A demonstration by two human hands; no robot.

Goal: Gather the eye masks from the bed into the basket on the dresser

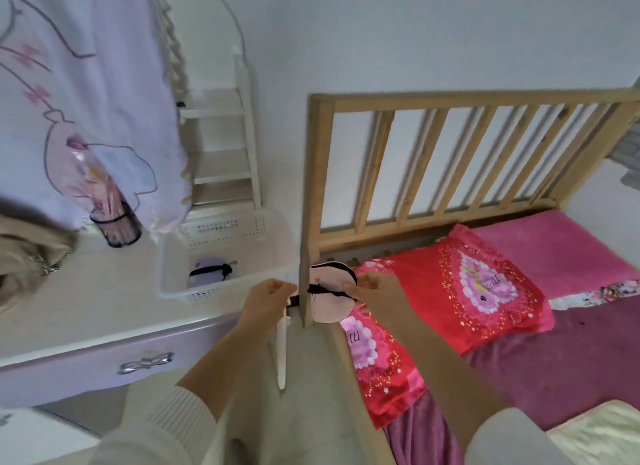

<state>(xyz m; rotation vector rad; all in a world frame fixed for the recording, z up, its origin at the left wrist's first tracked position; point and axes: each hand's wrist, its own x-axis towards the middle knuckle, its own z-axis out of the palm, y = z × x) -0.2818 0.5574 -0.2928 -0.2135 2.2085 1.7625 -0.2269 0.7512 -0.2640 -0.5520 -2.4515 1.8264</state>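
A pale pink eye mask [330,296] with a black strap [325,291] is held in the air between the two hands, just beside the wooden bedpost [306,222]. Its right edge is pinched by the right hand [369,286], fingers closed on the fabric. The left hand [268,296] is curled shut; the strap's end appears to be gripped in it, though this is partly hidden by the post. A lilac eye mask [213,269] already lies in the white basket [173,277], just ahead of the left hand on the dresser [86,312]. The red pillow [460,291] is seen beyond the right hand. The strap seems stretched across the post, so it could be snagged there and the mask pulled loose or dropped into the gap between bed and dresser.
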